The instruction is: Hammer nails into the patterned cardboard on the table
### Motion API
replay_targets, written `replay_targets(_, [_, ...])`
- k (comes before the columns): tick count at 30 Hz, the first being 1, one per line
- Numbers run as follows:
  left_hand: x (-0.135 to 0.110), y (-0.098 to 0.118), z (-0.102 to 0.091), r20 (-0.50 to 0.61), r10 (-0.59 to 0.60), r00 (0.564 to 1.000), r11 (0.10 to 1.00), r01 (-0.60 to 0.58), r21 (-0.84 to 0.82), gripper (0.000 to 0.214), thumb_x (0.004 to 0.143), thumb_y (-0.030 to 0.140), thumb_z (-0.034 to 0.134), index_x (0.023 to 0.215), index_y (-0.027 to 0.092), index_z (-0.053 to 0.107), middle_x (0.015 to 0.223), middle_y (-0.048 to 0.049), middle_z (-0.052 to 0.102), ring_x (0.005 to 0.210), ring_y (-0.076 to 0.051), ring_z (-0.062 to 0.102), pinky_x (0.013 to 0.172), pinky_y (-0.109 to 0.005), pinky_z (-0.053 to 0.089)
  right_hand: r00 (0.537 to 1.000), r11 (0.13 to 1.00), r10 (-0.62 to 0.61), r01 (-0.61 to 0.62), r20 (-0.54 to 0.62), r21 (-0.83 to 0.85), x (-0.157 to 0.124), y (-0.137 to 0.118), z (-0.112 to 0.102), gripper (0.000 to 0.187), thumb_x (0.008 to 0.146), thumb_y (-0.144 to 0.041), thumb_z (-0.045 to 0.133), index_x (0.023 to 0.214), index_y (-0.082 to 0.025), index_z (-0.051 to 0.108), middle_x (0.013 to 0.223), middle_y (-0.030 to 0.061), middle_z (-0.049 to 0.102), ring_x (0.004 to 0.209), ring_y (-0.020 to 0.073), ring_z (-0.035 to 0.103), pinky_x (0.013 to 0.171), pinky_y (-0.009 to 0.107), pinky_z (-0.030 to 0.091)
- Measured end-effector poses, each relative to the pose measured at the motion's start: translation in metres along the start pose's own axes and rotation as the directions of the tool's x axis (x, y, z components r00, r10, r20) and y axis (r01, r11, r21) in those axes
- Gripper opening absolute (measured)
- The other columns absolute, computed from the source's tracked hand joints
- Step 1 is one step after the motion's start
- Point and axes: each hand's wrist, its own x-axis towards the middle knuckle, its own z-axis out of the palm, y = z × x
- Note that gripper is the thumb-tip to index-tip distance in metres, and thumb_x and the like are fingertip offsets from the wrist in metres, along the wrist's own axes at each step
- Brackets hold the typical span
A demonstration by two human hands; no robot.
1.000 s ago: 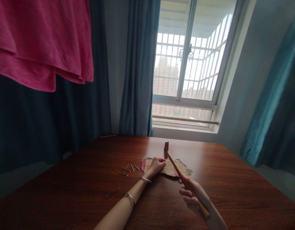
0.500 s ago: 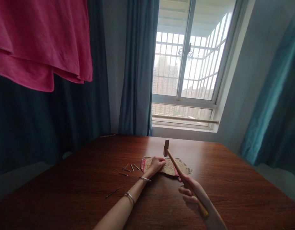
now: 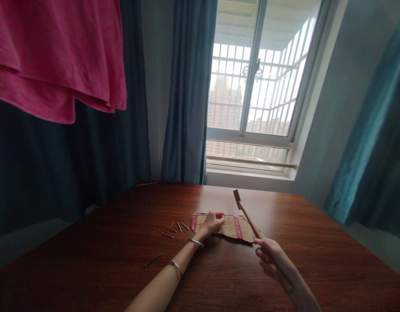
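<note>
My right hand is closed round the wooden handle of a small hammer. Its dark head is raised above the far right part of a patterned piece. That piece is flat and tan with pink bands, and it lies on the brown wooden table. My left hand rests on its left part with the fingers curled down in a pinch; what they hold is too small to make out. Two bracelets sit on my left forearm.
Several thin metal nails lie scattered on the table left of the piece, one nail nearer to me. A pink cloth hangs at upper left. Blue curtains flank a barred window beyond the table.
The hammer head has swung to the right and away from my left hand, and my right hand has moved right with it. My left hand has stayed on the piece.
</note>
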Motion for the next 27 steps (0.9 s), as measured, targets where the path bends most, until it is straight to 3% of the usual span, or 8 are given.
replay_targets(3, [0.004, 0.004, -0.003, 0.003, -0.031, 1.0, 0.996, 0.031, -0.083, 0.045, 0.069, 0.023, 0.05, 0.11, 0.009, 0.06, 0.088, -0.0086, 0.068, 0.072, -0.016, 0.06, 0.064, -0.024, 0.046, 0.985, 0.984, -0.114, 0.093, -0.131, -0.154, 0.01, 0.004, -0.025, 0.028, 0.064, -0.041, 0.056, 0.063, -0.022, 0.035, 0.038, -0.0122, 0.036, 0.021, 0.0025, 0.027, 0.024, 0.014, 0.015])
replay_targets(7, [0.008, 0.013, -0.011, 0.009, -0.011, 1.0, 0.99, 0.012, -0.142, 0.047, 0.069, 0.016, 0.043, 0.113, 0.007, 0.057, 0.083, -0.0076, 0.066, 0.066, -0.013, 0.058, 0.059, -0.022, 0.045, 0.922, 0.914, -0.241, 0.109, -0.305, -0.391, 0.024, 0.01, -0.066, 0.024, 0.065, -0.038, 0.052, 0.059, -0.021, 0.036, 0.039, -0.0103, 0.039, 0.023, 0.0039, 0.033, 0.026, 0.016, 0.022])
replay_targets(12, [0.007, 0.018, -0.037, 0.017, 0.09, 0.996, 0.995, -0.091, 0.049, 0.042, 0.069, 0.023, 0.051, 0.109, 0.013, 0.059, 0.095, -0.0075, 0.063, 0.082, -0.017, 0.057, 0.075, -0.027, 0.045, 0.835, 0.791, -0.362, 0.041, -0.413, -0.61, 0.028, 0.014, -0.103, 0.025, 0.072, -0.037, 0.045, 0.055, -0.021, 0.037, 0.036, -0.0078, 0.038, 0.025, 0.0072, 0.038, 0.029, 0.019, 0.03])
replay_targets(15, [0.003, 0.016, -0.051, 0.176, 0.159, 0.971, 0.966, -0.19, 0.177, 0.061, 0.06, 0.039, 0.066, 0.116, 0.018, 0.055, 0.113, -0.0087, 0.056, 0.104, -0.023, 0.05, 0.091, -0.032, 0.038, 0.807, 0.749, -0.383, -0.014, -0.45, -0.662, 0.024, 0.016, -0.112, 0.024, 0.072, -0.038, 0.046, 0.057, -0.02, 0.042, 0.038, -0.006, 0.042, 0.027, 0.0089, 0.042, 0.032, 0.021, 0.034])
replay_targets(19, [-0.001, 0.011, -0.058, 0.352, 0.105, 0.93, 0.935, -0.213, 0.284, 0.087, 0.047, 0.054, 0.072, 0.123, 0.021, 0.047, 0.127, -0.0091, 0.045, 0.118, -0.026, 0.037, 0.099, -0.033, 0.029, 0.791, 0.714, -0.384, -0.073, -0.477, -0.696, 0.021, 0.02, -0.119, 0.024, 0.072, -0.039, 0.046, 0.06, -0.018, 0.047, 0.04, -0.0045, 0.045, 0.027, 0.0101, 0.044, 0.033, 0.022, 0.034])
replay_targets(27, [-0.009, 0.017, -0.051, 0.401, 0.058, 0.914, 0.867, -0.245, 0.433, 0.097, 0.04, 0.064, 0.07, 0.122, 0.02, 0.045, 0.122, -0.0097, 0.045, 0.114, -0.028, 0.039, 0.094, -0.032, 0.033, 0.8, 0.632, -0.374, -0.15, -0.469, -0.76, 0.026, 0.031, -0.134, 0.032, 0.078, -0.045, 0.038, 0.063, -0.018, 0.047, 0.045, -0.0022, 0.05, 0.03, 0.0129, 0.051, 0.034, 0.023, 0.037])
